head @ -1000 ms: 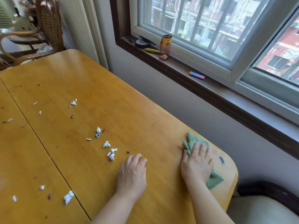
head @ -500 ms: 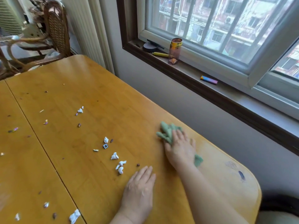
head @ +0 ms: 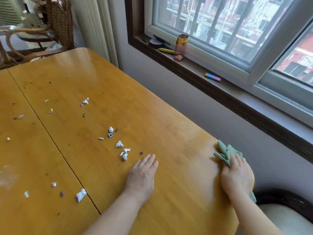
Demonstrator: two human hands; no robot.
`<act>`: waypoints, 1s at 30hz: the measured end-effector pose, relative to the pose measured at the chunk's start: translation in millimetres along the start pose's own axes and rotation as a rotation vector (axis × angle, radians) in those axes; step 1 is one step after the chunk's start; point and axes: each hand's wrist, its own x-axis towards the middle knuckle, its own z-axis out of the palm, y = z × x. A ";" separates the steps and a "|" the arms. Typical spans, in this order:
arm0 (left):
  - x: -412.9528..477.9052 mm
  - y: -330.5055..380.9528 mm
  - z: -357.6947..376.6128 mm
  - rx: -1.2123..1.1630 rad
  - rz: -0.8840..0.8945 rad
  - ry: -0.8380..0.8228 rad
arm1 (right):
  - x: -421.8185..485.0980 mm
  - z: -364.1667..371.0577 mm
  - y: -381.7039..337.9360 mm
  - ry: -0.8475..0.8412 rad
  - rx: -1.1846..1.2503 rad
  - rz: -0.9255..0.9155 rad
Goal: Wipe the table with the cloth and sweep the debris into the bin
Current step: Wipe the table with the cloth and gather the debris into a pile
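A green cloth (head: 224, 152) lies bunched at the near right corner of the yellow wooden table (head: 138, 102). My right hand (head: 236, 178) presses flat on the cloth, whose ends stick out beyond my fingers and under my wrist. My left hand (head: 143, 174) rests flat on the bare wood, fingers together, holding nothing. White paper scraps (head: 124, 152) and dark crumbs lie just beyond its fingertips. More debris (head: 81, 195) is scattered across the left half of the table. No bin is in view.
A window sill runs along the right, holding an amber jar (head: 180, 47), a yellow pen (head: 166, 50), a dark round tin (head: 155, 43) and a small coloured stick (head: 212, 77). A wicker chair (head: 54, 26) stands beyond the far end. A cushioned seat (head: 286, 217) sits at the near right.
My right hand has slid the cloth from the table's middle back to the near right corner. My left hand has stayed flat in about the same spot.
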 end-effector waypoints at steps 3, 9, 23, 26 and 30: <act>-1.9 4.0 -2.1 -0.017 -0.049 -0.031 | -38.4 7.2 2.1 -0.018 0.023 -0.088; -62.2 4.1 -0.9 -0.085 -0.071 0.012 | -111.9 8.3 -3.4 -0.086 -0.002 -0.155; -324.5 -143.5 -36.5 0.002 -0.066 -0.007 | -404.5 40.2 -115.2 -0.097 0.080 -0.267; -347.4 -160.9 -47.0 0.013 -0.126 -0.140 | -459.1 50.8 -130.3 -0.152 0.034 -0.308; -352.8 -160.4 -56.2 0.058 -0.132 -0.201 | -483.5 54.2 -130.1 -0.168 -0.041 -0.329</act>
